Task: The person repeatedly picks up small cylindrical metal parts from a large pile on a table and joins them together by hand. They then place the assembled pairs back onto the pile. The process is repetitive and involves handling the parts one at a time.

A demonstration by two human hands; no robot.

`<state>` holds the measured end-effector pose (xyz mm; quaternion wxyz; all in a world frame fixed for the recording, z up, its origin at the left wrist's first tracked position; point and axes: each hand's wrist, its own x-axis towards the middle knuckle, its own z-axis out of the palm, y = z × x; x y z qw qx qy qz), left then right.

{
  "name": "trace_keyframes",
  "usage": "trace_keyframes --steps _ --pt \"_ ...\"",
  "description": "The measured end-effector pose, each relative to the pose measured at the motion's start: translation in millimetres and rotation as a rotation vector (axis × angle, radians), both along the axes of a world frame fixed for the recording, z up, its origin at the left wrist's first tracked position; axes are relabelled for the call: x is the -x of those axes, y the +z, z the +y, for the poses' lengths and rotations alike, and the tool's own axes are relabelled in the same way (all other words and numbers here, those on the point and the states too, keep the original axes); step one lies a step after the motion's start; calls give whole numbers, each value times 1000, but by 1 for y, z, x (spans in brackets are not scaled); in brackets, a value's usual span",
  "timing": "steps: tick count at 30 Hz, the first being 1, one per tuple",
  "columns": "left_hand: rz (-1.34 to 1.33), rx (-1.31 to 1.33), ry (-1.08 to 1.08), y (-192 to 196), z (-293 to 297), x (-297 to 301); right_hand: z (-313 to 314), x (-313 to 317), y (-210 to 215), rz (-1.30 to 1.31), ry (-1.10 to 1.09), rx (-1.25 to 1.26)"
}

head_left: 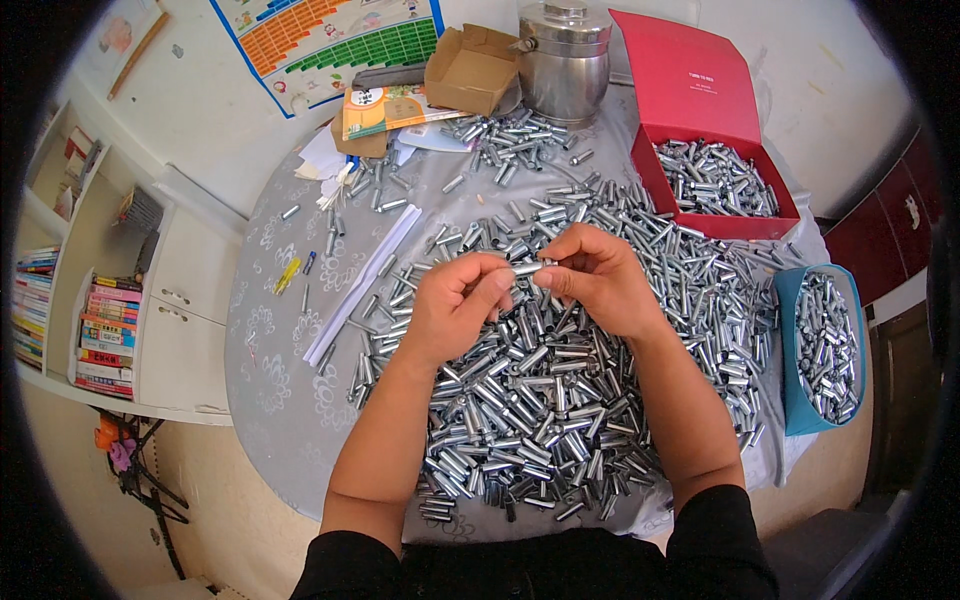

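My left hand and my right hand meet above the middle of the table. Between their fingertips they pinch one small silver metal tube, held level. Below and around both hands lies a wide heap of the same silver tubes, spread over a grey patterned tablecloth. Both forearms come up from the lower edge and rest over the heap.
A red open box with several tubes stands at the back right. A blue tray of tubes sits at the right edge. A steel pot, a brown carton, papers and pens lie behind. White shelves with books stand left.
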<state>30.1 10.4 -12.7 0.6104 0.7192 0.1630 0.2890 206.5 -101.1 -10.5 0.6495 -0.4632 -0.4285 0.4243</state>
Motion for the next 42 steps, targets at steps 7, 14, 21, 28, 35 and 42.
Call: trace_keyframes --steps 7,14,21,28,35,42 --pt "34 -11 -35 -1 5 2 1 5 13 -111 -32 70" --pt "9 41 26 -1 5 0 3 4 8 -53 -91 30" --pt "1 44 36 -2 7 0 1 -2 6 -85 -55 138" --pt "3 32 50 -1 7 1 1 -4 5 -163 -23 150" --pt "16 35 48 -2 7 0 2 -2 4 -118 -23 112" --pt "0 34 55 -3 7 0 2 -2 6 -131 -27 185"
